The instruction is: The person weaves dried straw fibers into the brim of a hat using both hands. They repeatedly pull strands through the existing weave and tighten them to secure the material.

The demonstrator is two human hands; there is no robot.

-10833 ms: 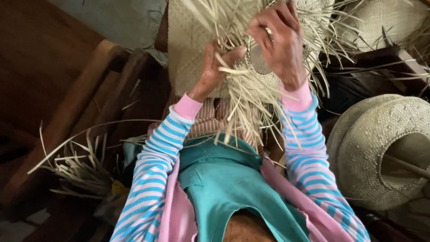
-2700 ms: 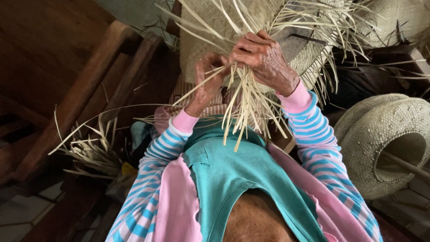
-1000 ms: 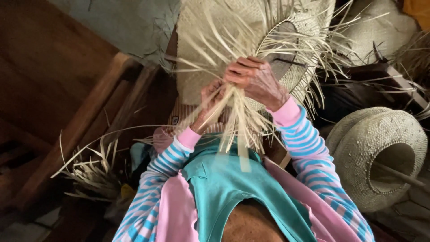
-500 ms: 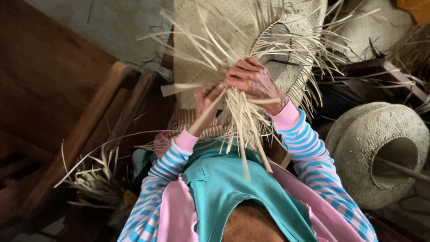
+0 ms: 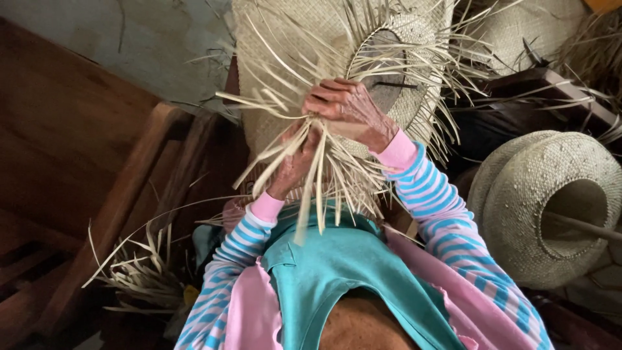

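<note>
Since half a second ago your right hand [image 5: 346,110] has slid leftward over the half-woven straw hat [image 5: 304,52], fingers closed on loose straw strips [image 5: 324,188] that hang lengthwise toward your chest, while your left hand [image 5: 291,168], just below, pinches the same bundle.

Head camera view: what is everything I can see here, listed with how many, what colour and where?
Unfinished woven hat: one, pale straw, top centre, loose strands hanging.
Finished woven hat: one, pale straw, right side.
Loose straw strips: a heap, pale straw, lower left.
Wooden frame: one, dark brown, left.
Wall: grey, upper left.
Left hand: among the strands, pink cuff, striped sleeve.
Right hand: gripping strands at the weave's edge.
</note>
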